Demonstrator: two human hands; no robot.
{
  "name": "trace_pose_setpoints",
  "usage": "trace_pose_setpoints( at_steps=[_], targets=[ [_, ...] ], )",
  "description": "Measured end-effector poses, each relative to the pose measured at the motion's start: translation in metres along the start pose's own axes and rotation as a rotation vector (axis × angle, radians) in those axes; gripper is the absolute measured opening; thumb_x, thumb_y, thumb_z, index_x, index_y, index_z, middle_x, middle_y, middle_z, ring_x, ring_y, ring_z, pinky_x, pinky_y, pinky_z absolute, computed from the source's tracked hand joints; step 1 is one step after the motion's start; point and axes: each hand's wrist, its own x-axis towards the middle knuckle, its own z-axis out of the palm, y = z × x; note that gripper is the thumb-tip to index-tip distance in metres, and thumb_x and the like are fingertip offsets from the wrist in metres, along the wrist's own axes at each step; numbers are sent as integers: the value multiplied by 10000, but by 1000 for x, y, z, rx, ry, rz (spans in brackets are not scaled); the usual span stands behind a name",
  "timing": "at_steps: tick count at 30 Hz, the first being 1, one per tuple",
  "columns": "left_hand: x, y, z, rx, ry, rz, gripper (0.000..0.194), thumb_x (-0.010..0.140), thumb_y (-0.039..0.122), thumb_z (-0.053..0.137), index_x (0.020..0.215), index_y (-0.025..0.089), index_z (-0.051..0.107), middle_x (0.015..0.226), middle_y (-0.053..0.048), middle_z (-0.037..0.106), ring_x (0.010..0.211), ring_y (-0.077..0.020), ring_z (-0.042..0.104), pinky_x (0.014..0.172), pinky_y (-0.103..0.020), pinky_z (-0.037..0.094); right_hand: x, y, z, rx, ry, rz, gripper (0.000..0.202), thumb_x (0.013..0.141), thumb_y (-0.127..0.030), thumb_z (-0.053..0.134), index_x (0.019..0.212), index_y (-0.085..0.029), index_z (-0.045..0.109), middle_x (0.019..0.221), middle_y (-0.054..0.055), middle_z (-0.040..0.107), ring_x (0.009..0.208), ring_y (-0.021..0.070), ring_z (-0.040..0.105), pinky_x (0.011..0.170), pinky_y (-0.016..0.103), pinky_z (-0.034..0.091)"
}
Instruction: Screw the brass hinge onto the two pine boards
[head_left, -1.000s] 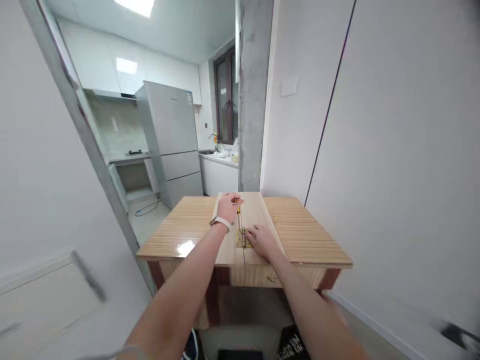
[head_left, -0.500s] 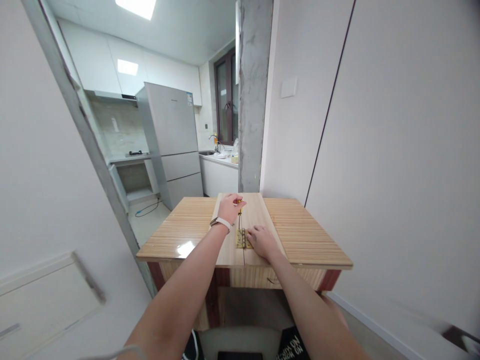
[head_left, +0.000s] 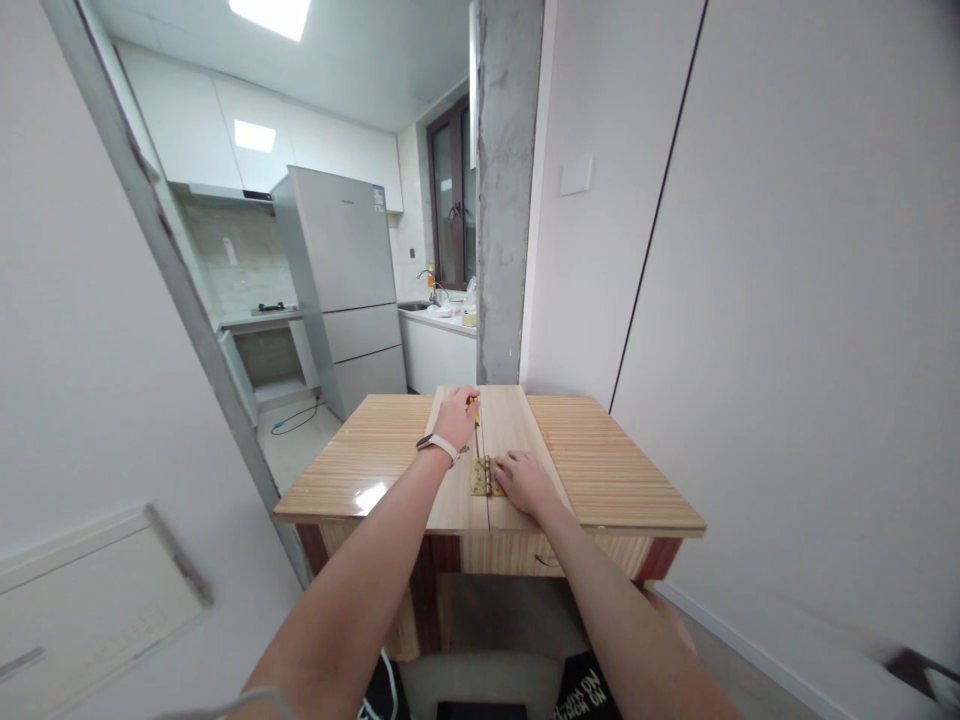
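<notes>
A brass hinge (head_left: 478, 480) lies across the seam between two pale wooden boards (head_left: 510, 415) on the table. My right hand (head_left: 526, 482) rests on the right board, its fingers stretched out and pressing on the hinge's right leaf. Farther back, my left hand (head_left: 456, 414) is closed around the handle of a yellow-and-black screwdriver (head_left: 476, 412). Most of that handle is covered by my fingers. Its shaft points down toward the hinge's left leaf; whether the tip touches a screw is too small to tell.
The striped wooden table (head_left: 352, 455) extends to both sides of the boards, with a drawer under its front edge. Beyond it stand a grey fridge (head_left: 349, 240) and a kitchen counter with a sink. A white wall (head_left: 750, 300) rises on the right.
My left hand has turned and shifted slightly left, and the screwdriver's handle is now more hidden behind the fingers. My right hand and the hinge stay in place.
</notes>
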Motion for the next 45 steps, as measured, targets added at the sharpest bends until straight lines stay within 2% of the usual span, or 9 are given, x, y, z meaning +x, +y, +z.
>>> trace_pose_setpoints(
  at_steps=[3,9,17,24,33,39,45],
  targets=[
    [0,-2,1,-36,-3,-8,201,917,103,615,1080,189,696,1023,-64,724,893,-171,678,841,-299,529,0,-1,0,-3,5,9,449,1041,-524,372,1270,-315,697,1350,93,617,1247,256,499,1049,377,335],
    [0,-2,3,9,43,6,99,860,220,748,953,203,717,976,-40,694,818,-155,653,832,-303,519,1,-2,-3,2,-14,11,454,1042,-523,371,1282,-310,693,1350,98,616,1251,252,501,1056,374,331],
    [-1,2,4,23,27,18,118,885,140,678,989,194,697,1019,-59,665,862,-171,644,872,-320,515,-1,-4,-5,11,-18,10,453,1046,-519,366,1288,-310,687,1376,97,600,1261,253,494,1058,375,326],
    [-5,3,2,-52,2,-6,232,924,94,585,1114,189,678,1083,-76,702,948,-182,671,896,-326,536,-1,-5,-6,12,-25,17,449,1046,-507,371,1302,-310,683,1378,100,601,1273,257,488,1069,380,325],
    [-3,6,2,-13,49,-44,104,855,199,748,957,198,728,1008,-45,676,806,-150,649,850,-316,525,1,-3,-3,17,-21,10,453,1042,-522,375,1283,-304,691,1378,95,603,1279,252,486,1079,376,315],
    [-2,6,3,31,37,-22,111,870,179,720,980,196,708,1007,-50,646,823,-162,631,850,-317,514,1,-3,-3,16,-26,27,442,1040,-516,387,1294,-312,686,1380,97,601,1303,258,472,1086,390,318],
    [-3,0,0,-4,2,14,181,911,97,606,1046,186,688,1049,-71,654,903,-176,648,887,-325,520,0,-4,-4,19,-17,22,448,1045,-518,368,1295,-320,683,1376,91,602,1295,255,477,1084,390,317]
  ],
)
